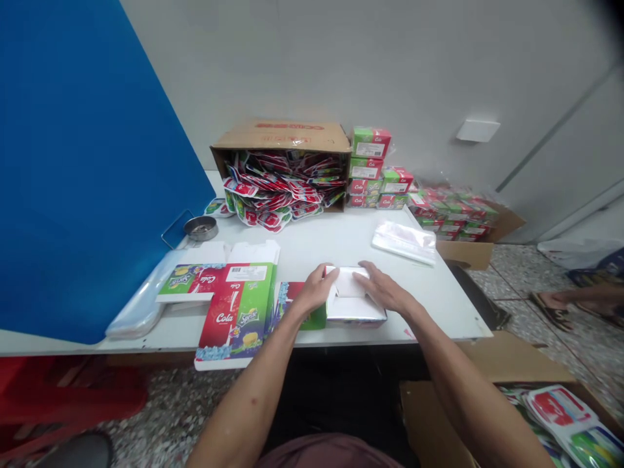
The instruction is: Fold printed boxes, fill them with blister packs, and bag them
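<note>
Head view shows a long white table [336, 244] bearing, at its far side, a brown cardboard carton [280, 138] full of red-and-green printed pouches [277, 195]. Flat red, green and purple printed card blanks [238, 318] lie near left, while small red-and-green boxes [366, 170] stand stacked far right of the carton. Near centre, an open white-lined cardboard box [355, 307] sits between left hand [318, 288] and right hand [383, 286], their fingers holding its opposite sides.

Small box [355, 307], upright, open-topped, white inside
</note>
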Available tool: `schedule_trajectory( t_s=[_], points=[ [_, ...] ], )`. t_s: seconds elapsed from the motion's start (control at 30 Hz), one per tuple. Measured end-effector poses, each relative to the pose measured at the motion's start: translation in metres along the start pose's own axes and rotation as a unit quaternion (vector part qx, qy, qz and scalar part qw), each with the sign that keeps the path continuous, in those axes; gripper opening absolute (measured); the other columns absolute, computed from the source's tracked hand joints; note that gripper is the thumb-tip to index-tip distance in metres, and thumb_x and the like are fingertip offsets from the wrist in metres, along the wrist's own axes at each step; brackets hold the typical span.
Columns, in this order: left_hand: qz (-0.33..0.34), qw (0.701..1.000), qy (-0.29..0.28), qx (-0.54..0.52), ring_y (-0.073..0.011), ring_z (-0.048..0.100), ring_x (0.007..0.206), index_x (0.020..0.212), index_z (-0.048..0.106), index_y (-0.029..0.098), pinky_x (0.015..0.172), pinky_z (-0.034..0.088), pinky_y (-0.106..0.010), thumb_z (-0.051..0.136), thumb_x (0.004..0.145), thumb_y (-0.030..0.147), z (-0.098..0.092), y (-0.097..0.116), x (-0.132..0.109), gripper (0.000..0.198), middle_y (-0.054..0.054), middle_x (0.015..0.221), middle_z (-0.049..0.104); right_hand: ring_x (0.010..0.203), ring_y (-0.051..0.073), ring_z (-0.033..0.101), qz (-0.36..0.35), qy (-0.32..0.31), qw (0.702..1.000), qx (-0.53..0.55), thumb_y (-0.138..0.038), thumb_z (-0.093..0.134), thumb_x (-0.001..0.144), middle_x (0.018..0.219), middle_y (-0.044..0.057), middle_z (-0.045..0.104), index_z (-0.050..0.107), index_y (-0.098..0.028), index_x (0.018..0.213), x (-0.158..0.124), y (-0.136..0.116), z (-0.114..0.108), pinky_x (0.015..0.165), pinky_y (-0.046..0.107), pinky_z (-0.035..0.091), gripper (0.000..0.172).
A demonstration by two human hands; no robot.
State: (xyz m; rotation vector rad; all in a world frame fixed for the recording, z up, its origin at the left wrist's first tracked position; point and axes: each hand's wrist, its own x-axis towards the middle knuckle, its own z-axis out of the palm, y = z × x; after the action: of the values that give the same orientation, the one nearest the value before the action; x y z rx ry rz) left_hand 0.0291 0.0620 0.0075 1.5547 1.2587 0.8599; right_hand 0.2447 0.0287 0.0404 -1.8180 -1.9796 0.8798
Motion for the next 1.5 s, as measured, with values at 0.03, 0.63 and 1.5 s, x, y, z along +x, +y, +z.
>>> schedule_trajectory(
  t_s=[0.03,0.63,1.5],
  points=[
    [-0.001,1.000,0.000,-0.001,-0.0232,0.065,0.096,0.107,0.067,0.020,0.084,0.049,-0.032,0.052,0.093,0.053,0.001,-0.002,0.000,0.039,-0.006,0.103,0.072,0.126,0.029,0.057,0.001,0.000,1.000,-0.011,-0.063,0.029,0.102,0.142,0.016,0.055,0.036,-0.022,0.150,-0.001,-0.002,0.000,0.104,0.040,0.041,0.064],
    [0.032,0.999,0.030,-0.033,-0.0178,0.060,0.078,0.087,0.066,0.018,0.069,0.047,-0.027,0.052,0.091,0.051,0.013,-0.012,-0.002,0.036,-0.001,0.080,0.065,0.127,0.041,0.055,0.087,0.023,0.981,-0.175,-0.065,0.036,0.099,0.143,0.025,0.052,0.028,-0.017,0.156,-0.009,-0.016,0.010,0.103,0.056,0.040,0.075],
    [0.035,0.994,0.057,-0.084,-0.0323,0.052,0.136,0.143,0.051,0.018,0.114,0.039,-0.045,0.069,0.085,0.056,-0.010,0.001,-0.051,0.071,-0.015,0.147,0.056,0.134,0.034,0.047,-0.299,0.291,0.889,-0.188,-0.011,0.064,0.080,0.137,0.012,0.057,0.043,-0.025,0.148,-0.054,-0.010,0.092,0.120,0.065,0.021,0.072]
  ],
)
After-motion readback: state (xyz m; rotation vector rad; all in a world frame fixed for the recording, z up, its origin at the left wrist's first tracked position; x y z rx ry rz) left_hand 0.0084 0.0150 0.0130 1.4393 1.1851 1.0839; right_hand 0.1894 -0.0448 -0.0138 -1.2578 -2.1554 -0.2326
